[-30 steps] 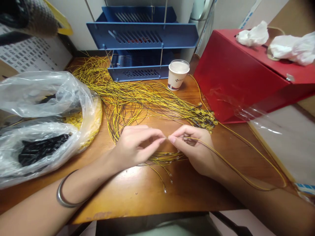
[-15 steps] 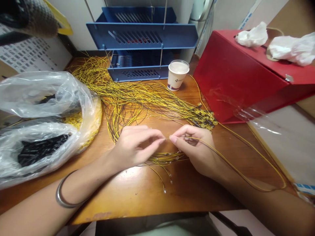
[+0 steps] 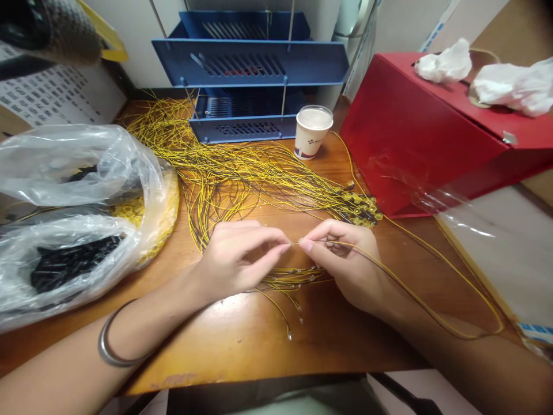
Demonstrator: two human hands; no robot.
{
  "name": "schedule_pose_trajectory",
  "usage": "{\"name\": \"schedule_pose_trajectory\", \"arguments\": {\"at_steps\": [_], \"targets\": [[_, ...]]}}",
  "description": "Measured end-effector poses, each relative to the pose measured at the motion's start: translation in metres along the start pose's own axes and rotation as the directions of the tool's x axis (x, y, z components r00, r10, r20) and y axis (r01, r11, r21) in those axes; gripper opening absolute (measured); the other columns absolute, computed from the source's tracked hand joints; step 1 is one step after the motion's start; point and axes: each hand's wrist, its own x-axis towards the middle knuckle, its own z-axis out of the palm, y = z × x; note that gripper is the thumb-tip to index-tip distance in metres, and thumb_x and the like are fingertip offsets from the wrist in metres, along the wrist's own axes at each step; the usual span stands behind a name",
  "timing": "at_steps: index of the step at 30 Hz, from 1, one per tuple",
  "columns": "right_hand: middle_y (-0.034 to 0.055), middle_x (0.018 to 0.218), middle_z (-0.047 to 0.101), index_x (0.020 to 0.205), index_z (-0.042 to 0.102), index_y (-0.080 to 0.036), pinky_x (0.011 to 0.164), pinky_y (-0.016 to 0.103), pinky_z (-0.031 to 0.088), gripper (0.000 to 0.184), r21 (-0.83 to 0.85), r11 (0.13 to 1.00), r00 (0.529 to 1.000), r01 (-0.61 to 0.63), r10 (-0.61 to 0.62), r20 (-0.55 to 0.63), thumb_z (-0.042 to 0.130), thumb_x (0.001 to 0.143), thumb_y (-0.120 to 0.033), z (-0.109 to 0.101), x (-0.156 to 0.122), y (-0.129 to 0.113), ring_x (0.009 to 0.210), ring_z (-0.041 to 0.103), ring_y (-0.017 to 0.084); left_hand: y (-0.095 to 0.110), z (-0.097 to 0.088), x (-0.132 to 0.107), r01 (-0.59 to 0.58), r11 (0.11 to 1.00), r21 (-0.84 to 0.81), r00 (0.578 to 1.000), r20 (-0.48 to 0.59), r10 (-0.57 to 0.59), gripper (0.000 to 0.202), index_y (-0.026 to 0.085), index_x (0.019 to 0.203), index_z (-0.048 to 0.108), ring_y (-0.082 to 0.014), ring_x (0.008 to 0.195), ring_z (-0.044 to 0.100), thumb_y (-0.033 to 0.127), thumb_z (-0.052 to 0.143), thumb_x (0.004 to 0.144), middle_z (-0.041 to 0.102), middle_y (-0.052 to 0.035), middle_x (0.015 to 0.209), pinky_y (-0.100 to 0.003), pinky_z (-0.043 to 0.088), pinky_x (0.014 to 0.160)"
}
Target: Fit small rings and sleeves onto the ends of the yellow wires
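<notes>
Thumb and forefinger of my right hand (image 3: pixel 345 259) pinch a thin yellow and black wire (image 3: pixel 391 276), which loops out over the right forearm. My left hand (image 3: pixel 246 256) is closed in a pinch at the wire's end, its fingertips just left of the right ones. What sits between the left fingertips is too small to make out. Beneath the hands lies a bunch of yellow and black wires (image 3: pixel 280 280) with small shiny tips. Behind them a larger bundle of wires (image 3: pixel 242 164) stretches across the table, ending at the right in a cluster of yellow and black ends (image 3: pixel 363 208).
Clear plastic bags (image 3: pixel 147 173) with black pieces (image 3: pixel 78 259) and yellow pieces stand on the left. At the back are a blue tray rack (image 3: pixel 254 63) and a paper cup (image 3: pixel 311 135). A red box (image 3: pixel 415 127) with crumpled tissues (image 3: pixel 444 62) stands right on the wooden table (image 3: pixel 242 351).
Almost nothing differs. Both hands keep their pinch at the wire, with the right hand shifted very slightly to the right.
</notes>
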Motion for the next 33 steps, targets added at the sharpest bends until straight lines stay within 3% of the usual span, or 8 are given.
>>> {"name": "schedule_pose_trajectory", "arguments": {"at_steps": [14, 16, 19, 22, 25, 28, 33], "targets": [[-0.0029, 0.049, 0.050, 0.065, 0.061, -0.019, 0.040, 0.023, 0.026, 0.016, 0.003, 1.000, 0.998, 0.029, -0.029, -0.047, 0.066, 0.077, -0.027, -0.0053, 0.0029, 0.0051, 0.043, 0.039, 0.009, 0.0002, -0.0015, 0.0019, 0.025, 1.000, 0.013, 0.999, -0.047, -0.024, 0.004, 0.015, 0.082, 0.068, -0.0079, 0.054, 0.062, 0.015, 0.066, 0.086, 0.072, -0.0009, 0.067, -0.018, 0.048, 0.055], [-0.0033, 0.049, 0.049, 0.064, 0.061, -0.018, 0.040, 0.023, 0.026, 0.016, 0.017, 1.000, 0.999, 0.021, -0.021, -0.029, 0.066, 0.077, -0.027, -0.0038, 0.0025, 0.0052, 0.044, 0.039, 0.009, -0.0006, -0.0005, 0.0014, 0.051, 0.999, 0.014, 0.998, -0.045, -0.050, 0.002, 0.015, 0.085, 0.069, -0.0072, 0.056, 0.063, 0.014, 0.067, 0.085, 0.074, -0.0008, 0.072, -0.016, 0.049, 0.056], [-0.0043, 0.049, 0.048, 0.065, 0.061, -0.018, 0.041, 0.023, 0.026, 0.016, 0.038, 0.999, 1.000, 0.017, -0.016, -0.018, 0.066, 0.077, -0.027, -0.0017, 0.0013, 0.0046, 0.044, 0.038, 0.008, -0.0030, 0.0012, -0.0004, 0.081, 0.997, -0.014, 0.997, -0.016, -0.081, 0.018, 0.013, 0.100, 0.068, -0.0072, 0.060, 0.066, 0.015, 0.070, 0.083, 0.076, -0.0038, 0.086, -0.015, 0.051, 0.058], [-0.0047, 0.048, 0.047, 0.066, 0.061, -0.017, 0.041, 0.022, 0.026, 0.016, 0.023, 1.000, 1.000, 0.004, -0.004, -0.010, 0.066, 0.077, -0.027, -0.0002, 0.0007, 0.0040, 0.044, 0.038, 0.007, -0.0053, 0.0019, -0.0023, 0.028, 1.000, -0.003, 1.000, 0.013, -0.028, 0.026, 0.011, 0.109, 0.066, -0.0087, 0.062, 0.066, 0.016, 0.070, 0.083, 0.076, -0.0062, 0.088, -0.017, 0.051, 0.059], [-0.0044, 0.048, 0.048, 0.066, 0.062, -0.017, 0.041, 0.022, 0.028, 0.016, 0.011, 1.000, 1.000, -0.001, 0.001, -0.002, 0.066, 0.077, -0.028, 0.0016, 0.0008, 0.0048, 0.044, 0.038, 0.008, -0.0065, 0.0013, -0.0025, -0.045, 0.999, 0.026, 0.999, 0.029, 0.044, 0.021, 0.012, 0.106, 0.067, -0.0105, 0.061, 0.065, 0.016, 0.067, 0.085, 0.075, -0.0052, 0.080, -0.020, 0.052, 0.059], [-0.0030, 0.050, 0.050, 0.067, 0.063, -0.017, 0.042, 0.022, 0.030, 0.017, 0.007, 1.000, 1.000, 0.005, -0.005, 0.005, 0.066, 0.078, -0.029, 0.0034, 0.0009, 0.0070, 0.045, 0.040, 0.008, -0.0067, 0.0005, -0.0014, -0.099, 0.995, 0.013, 0.995, 0.029, 0.098, 0.015, 0.015, 0.102, 0.068, -0.0129, 0.071, 0.070, 0.012, 0.063, 0.088, 0.077, -0.0074, 0.088, -0.022, 0.055, 0.066], [-0.0024, 0.052, 0.051, 0.067, 0.063, -0.017, 0.043, 0.021, 0.031, 0.018, -0.001, 1.000, 1.000, 0.006, -0.006, 0.006, 0.066, 0.079, -0.030, 0.0039, 0.0009, 0.0083, 0.047, 0.040, 0.008, -0.0066, 0.0003, -0.0010, -0.105, 0.994, 0.013, 0.994, 0.021, 0.105, 0.013, 0.015, 0.097, 0.068, -0.0130, 0.075, 0.071, 0.009, 0.063, 0.087, 0.077, -0.0069, 0.091, -0.022, 0.056, 0.069]]}}
